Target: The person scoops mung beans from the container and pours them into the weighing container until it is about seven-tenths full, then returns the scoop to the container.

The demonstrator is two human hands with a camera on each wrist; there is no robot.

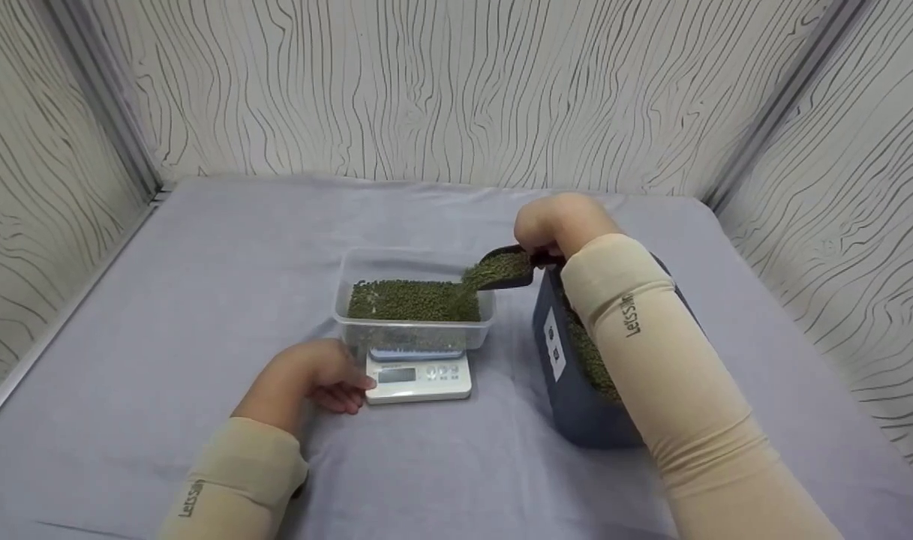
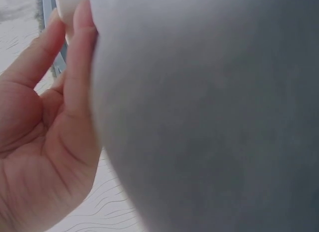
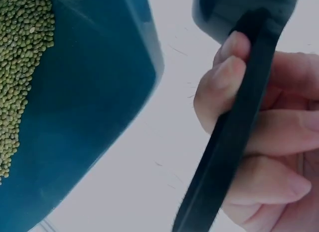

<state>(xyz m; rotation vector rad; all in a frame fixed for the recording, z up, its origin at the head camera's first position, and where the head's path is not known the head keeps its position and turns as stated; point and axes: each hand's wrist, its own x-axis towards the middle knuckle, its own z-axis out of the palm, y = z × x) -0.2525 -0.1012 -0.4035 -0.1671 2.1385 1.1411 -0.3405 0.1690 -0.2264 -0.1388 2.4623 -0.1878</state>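
My right hand point(image 1: 561, 223) grips the handle of a black scoop point(image 3: 234, 127) loaded with green mung beans. The scoop tilts left at the right rim of a clear plastic container point(image 1: 343, 337), and beans spill from its lip into it. Mung beans point(image 1: 407, 300) cover the container's bottom. Beneath the container is a white kitchen scale point(image 1: 418, 391), its display and buttons facing me; the display shows no legible number. My left hand point(image 1: 317, 371) pinches the scale's front left corner between thumb and fingers. In the left wrist view, grey cloth hides much of the scene.
A dark blue bin point(image 1: 576, 424) with more mung beans point(image 3: 15, 82) and a white label point(image 1: 554, 343) stands on the right, partly hidden under my right forearm. A pale lavender cloth point(image 1: 163, 315) covers the table. Wood-line-patterned panels point(image 1: 426, 90) enclose the back and sides.
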